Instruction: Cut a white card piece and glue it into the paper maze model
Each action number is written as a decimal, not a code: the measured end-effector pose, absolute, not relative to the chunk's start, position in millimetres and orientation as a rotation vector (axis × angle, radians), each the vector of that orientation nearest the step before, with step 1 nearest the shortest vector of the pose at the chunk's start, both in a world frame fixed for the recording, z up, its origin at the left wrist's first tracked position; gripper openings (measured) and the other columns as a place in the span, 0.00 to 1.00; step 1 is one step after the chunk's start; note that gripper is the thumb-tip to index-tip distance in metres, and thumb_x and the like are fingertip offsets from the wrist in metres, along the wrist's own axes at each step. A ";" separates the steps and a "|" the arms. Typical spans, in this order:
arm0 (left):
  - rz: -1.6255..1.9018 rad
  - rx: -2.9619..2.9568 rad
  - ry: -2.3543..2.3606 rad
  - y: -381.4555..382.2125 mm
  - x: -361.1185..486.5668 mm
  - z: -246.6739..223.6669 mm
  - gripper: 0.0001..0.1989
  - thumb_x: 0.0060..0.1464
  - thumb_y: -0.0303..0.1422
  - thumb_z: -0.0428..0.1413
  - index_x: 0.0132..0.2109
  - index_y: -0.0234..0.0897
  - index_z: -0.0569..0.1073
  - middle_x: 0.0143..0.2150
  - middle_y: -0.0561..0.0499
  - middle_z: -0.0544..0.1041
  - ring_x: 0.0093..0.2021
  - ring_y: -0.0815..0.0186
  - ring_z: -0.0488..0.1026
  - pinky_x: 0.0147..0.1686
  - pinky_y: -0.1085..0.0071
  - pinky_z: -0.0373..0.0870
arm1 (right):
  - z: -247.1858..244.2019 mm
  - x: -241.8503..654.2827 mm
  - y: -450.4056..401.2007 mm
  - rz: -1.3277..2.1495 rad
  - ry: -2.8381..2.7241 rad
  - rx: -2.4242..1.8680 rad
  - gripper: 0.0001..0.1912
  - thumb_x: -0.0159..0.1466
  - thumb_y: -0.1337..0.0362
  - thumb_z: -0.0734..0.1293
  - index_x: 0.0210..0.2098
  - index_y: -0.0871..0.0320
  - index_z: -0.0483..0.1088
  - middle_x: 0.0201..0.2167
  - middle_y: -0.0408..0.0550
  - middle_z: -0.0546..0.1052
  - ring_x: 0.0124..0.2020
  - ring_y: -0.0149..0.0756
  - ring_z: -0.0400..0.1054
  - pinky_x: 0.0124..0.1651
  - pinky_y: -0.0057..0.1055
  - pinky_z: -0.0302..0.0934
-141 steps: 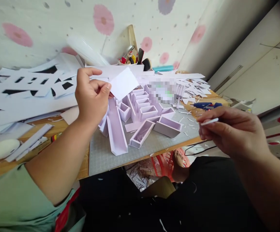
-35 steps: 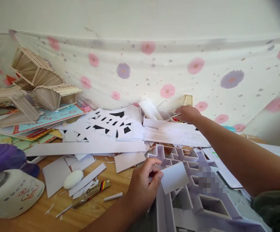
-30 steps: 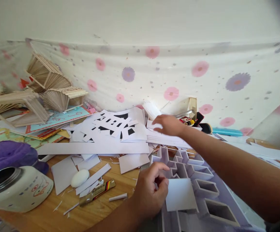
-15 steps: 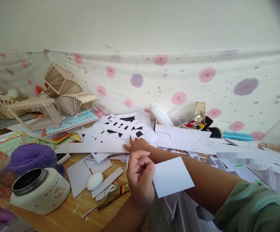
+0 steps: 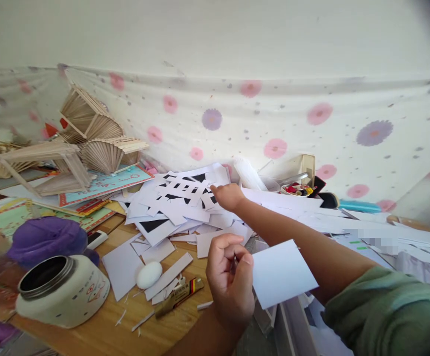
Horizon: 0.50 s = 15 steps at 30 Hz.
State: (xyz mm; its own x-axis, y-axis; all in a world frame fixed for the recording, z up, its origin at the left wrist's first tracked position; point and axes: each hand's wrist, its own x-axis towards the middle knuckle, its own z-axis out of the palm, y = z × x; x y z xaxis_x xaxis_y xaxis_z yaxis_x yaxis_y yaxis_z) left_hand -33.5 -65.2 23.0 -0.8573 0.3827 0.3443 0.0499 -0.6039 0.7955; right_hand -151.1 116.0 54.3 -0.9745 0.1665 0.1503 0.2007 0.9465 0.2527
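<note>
My left hand (image 5: 231, 282) is raised in the foreground, its fingers curled and the thumb pressed on the edge of a blank white card (image 5: 285, 274). The card sticks out to the right, tilted. Farther back, my right hand (image 5: 229, 197) reaches over a heap of white paper pieces (image 5: 185, 212) with black patches among them. One finger stretches left at the right side of the heap; the other fingers are partly hidden. I see nothing held in that hand. Below the heap lie a white egg-shaped object (image 5: 149, 275) and a gold-coloured tube (image 5: 179, 296).
A wide-mouthed white jar (image 5: 66, 296) and a purple bundle (image 5: 47, 240) stand at the left. Wooden-stick structures (image 5: 99, 133) rest on colourful booklets (image 5: 107, 183) behind. A container of small items (image 5: 298, 190) and white strips (image 5: 366, 225) are at the right.
My right hand has lifted and moved back and right. The long white strip across the front of the heap no longer lies there. My left hand and the card appear farther right.
</note>
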 end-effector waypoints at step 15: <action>2.608 0.285 1.225 -56.7 -53.7 32.8 0.12 0.44 0.33 0.57 0.38 0.41 0.66 0.21 0.60 0.64 0.20 0.73 0.61 0.19 0.78 0.62 | 4.6 -194.4 64.7 -0.400 -3.137 0.401 0.30 0.70 0.52 0.60 0.69 0.36 0.49 0.71 0.50 0.53 0.66 0.61 0.53 0.49 0.48 0.65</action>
